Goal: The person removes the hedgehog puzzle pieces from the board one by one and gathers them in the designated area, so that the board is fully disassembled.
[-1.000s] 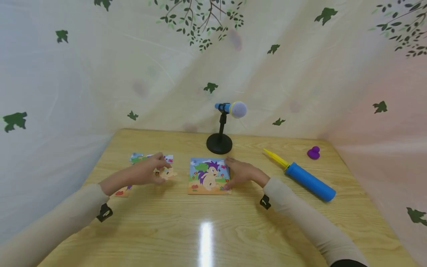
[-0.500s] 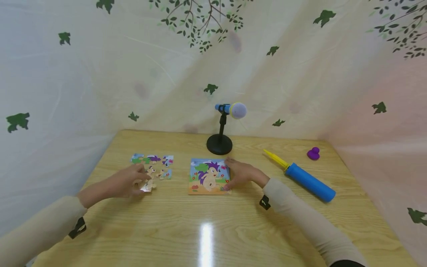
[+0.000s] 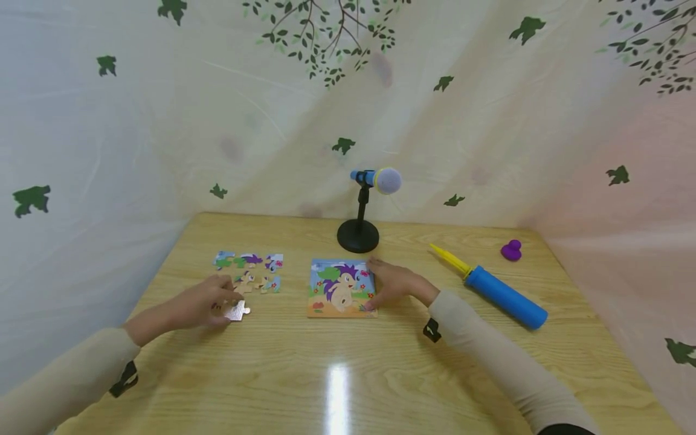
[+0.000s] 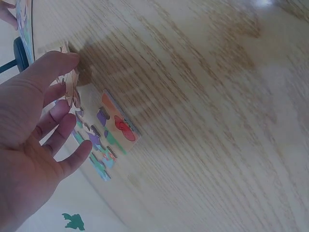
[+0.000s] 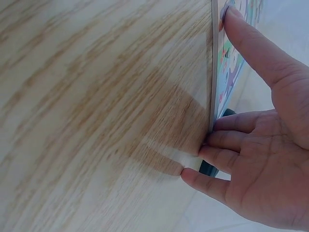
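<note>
In the head view my left hand (image 3: 203, 302) pinches a jigsaw puzzle piece (image 3: 237, 311) between thumb and fingers, just above the table; glare whitens its face. The left wrist view shows the pinched piece (image 4: 71, 82) edge-on, the other fingers loosely bent. Behind it lie loose puzzle pieces (image 3: 270, 284) in two rough rows, and a corner piece with a red shape (image 4: 126, 129) sits below the hand. My right hand (image 3: 397, 283) rests at the right side of a square hedgehog picture board (image 3: 337, 290), thumb on its face and nearly straight fingers along its edge.
A toy microphone (image 3: 380, 179) on a black stand (image 3: 357, 235) stands behind the board. To the right lie a blue hand pump (image 3: 505, 296) with a yellow nozzle and a small purple object (image 3: 511, 249). A patterned cloth backdrop (image 3: 283, 133) borders the wooden table (image 3: 283, 374).
My left hand has moved left and toward the near side, with the puzzle piece now pinched and tilted. The rows of pieces behind it came into view. My right hand stays at the board.
</note>
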Demonstrator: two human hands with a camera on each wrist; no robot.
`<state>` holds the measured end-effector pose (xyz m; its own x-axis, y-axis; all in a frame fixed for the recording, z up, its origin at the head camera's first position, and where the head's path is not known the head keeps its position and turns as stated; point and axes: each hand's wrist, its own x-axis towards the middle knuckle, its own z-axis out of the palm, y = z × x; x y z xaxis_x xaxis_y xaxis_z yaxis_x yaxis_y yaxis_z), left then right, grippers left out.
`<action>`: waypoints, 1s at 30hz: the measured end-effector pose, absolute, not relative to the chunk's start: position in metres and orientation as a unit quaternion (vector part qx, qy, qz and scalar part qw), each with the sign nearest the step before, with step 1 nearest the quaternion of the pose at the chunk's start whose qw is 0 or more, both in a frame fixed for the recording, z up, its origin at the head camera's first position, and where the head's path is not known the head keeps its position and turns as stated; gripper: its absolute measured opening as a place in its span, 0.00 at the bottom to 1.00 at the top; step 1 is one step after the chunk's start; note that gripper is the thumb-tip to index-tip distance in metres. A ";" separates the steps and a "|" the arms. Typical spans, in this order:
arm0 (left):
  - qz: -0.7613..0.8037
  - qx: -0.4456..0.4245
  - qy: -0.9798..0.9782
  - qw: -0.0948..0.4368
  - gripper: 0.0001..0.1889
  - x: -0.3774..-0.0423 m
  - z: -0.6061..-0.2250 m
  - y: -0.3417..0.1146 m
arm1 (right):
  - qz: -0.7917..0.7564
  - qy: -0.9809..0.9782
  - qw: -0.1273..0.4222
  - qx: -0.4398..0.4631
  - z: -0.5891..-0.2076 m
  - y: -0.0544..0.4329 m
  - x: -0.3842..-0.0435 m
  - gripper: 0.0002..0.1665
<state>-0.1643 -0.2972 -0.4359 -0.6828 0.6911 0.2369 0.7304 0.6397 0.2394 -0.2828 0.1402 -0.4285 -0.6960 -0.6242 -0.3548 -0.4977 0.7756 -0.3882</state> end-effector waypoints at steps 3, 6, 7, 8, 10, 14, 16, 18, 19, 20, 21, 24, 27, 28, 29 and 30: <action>-0.161 -0.376 -0.912 0.042 0.20 -0.163 -0.434 -0.296 | -0.132 0.912 0.240 -0.306 -0.429 0.140 -0.283 0.66; -0.162 -0.351 -0.922 0.011 0.22 -0.161 -0.432 -0.294 | -0.129 0.913 0.239 -0.305 -0.430 0.140 -0.283 0.66; -0.161 -0.342 -0.926 0.002 0.22 -0.161 -0.431 -0.293 | -0.128 0.913 0.239 -0.306 -0.430 0.140 -0.283 0.66; -0.161 -0.333 -0.929 -0.004 0.23 -0.161 -0.431 -0.292 | -0.127 0.913 0.239 -0.306 -0.430 0.140 -0.283 0.66; -0.157 -0.322 -0.934 -0.012 0.24 -0.162 -0.429 -0.290 | -0.127 0.913 0.238 -0.306 -0.430 0.140 -0.283 0.66; -0.136 -0.326 -0.935 0.000 0.26 -0.165 -0.428 -0.284 | -0.131 0.913 0.240 -0.304 -0.430 0.139 -0.283 0.66; -0.129 -0.330 -0.935 0.008 0.26 -0.166 -0.428 -0.279 | -0.133 0.912 0.241 -0.302 -0.429 0.139 -0.282 0.66; -0.132 -0.329 -0.935 0.014 0.26 -0.168 -0.428 -0.272 | -0.135 0.912 0.243 -0.301 -0.429 0.140 -0.282 0.66; -0.136 -0.328 -0.935 0.016 0.26 -0.170 -0.428 -0.268 | -0.133 0.912 0.242 -0.302 -0.430 0.140 -0.282 0.66; -0.141 -0.325 -0.935 0.016 0.26 -0.170 -0.427 -0.262 | -0.132 0.913 0.242 -0.302 -0.430 0.141 -0.283 0.66; -0.147 -0.324 -0.934 0.017 0.26 -0.172 -0.428 -0.257 | -0.131 0.913 0.241 -0.303 -0.430 0.141 -0.283 0.66; -0.164 -0.325 -0.931 0.011 0.26 -0.178 -0.427 -0.237 | -0.128 0.912 0.239 -0.307 -0.432 0.142 -0.284 0.66; -0.188 -0.324 -0.927 -0.005 0.26 -0.187 -0.428 -0.214 | -0.126 0.912 0.238 -0.309 -0.432 0.142 -0.285 0.66; -0.195 -0.322 -0.926 -0.014 0.26 -0.190 -0.428 -0.206 | -0.126 0.912 0.238 -0.310 -0.432 0.142 -0.285 0.66; -0.199 -0.322 -0.925 -0.020 0.26 -0.193 -0.429 -0.197 | -0.127 0.912 0.239 -0.310 -0.432 0.142 -0.286 0.66; -0.206 -0.322 -0.924 -0.025 0.26 -0.197 -0.430 -0.188 | -0.127 0.911 0.239 -0.310 -0.432 0.141 -0.286 0.66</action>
<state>-0.1968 -0.1879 -0.4298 -0.7910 0.6058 0.0859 0.5848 0.7072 0.3973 -0.2856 0.1412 -0.4323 -0.6934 -0.6260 -0.3568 -0.5045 0.7754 -0.3798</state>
